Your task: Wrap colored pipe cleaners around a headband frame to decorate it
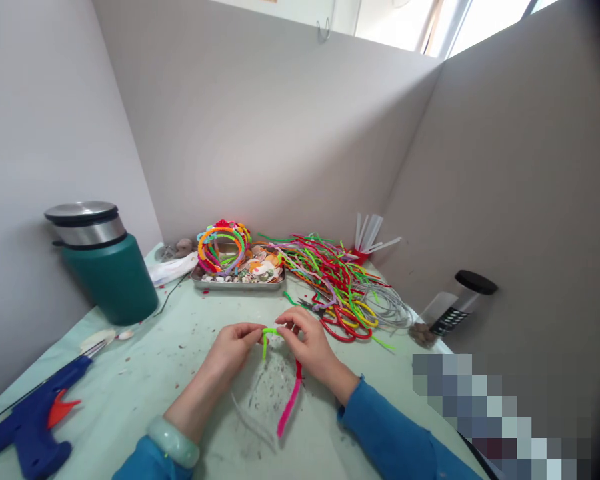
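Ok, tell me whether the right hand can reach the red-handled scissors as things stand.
Likely yes: the red-handled scissors lie close beside the right hand, with nothing visibly between, though it pinches the green pipe cleaner.

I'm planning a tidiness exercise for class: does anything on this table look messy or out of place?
Yes. The pale green tablecloth looks soiled: dark specks and smudges mark it, densest near the bare left hand and bare right hand. Beyond them, red, green and purple fuzzy stems lie tangled rather than sorted.

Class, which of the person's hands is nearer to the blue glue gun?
The left hand: it is to the right of the blue glue gun; the right hand is farther right.
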Action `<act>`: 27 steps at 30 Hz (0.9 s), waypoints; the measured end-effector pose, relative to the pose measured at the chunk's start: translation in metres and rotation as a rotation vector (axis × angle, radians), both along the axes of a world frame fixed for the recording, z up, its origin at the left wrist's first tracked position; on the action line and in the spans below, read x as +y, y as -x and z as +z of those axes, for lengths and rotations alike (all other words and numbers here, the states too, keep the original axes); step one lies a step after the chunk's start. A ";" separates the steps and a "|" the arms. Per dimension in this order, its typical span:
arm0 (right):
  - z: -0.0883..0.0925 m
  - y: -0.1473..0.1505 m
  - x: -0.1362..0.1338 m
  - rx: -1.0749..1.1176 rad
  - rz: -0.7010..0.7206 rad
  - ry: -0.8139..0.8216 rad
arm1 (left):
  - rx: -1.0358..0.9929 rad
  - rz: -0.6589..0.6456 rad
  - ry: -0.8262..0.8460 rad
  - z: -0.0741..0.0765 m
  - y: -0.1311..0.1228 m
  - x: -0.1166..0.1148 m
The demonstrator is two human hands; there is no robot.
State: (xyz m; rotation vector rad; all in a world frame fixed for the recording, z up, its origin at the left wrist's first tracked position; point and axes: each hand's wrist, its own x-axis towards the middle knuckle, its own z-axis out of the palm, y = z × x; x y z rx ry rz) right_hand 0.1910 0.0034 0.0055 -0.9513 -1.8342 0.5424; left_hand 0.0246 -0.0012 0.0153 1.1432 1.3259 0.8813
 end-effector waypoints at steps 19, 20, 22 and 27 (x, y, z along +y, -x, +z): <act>-0.004 0.002 -0.005 -0.651 0.030 -0.446 | -0.103 -0.069 0.093 -0.001 -0.007 -0.005; -0.006 0.002 -0.004 -0.656 0.038 -0.456 | -0.079 -0.080 0.085 -0.001 -0.007 -0.005; -0.009 0.001 -0.003 -0.675 0.062 -0.472 | -0.025 -0.110 0.083 0.000 -0.008 -0.005; -0.012 -0.001 -0.001 -0.663 0.103 -0.449 | 0.013 -0.151 0.093 -0.002 -0.008 -0.006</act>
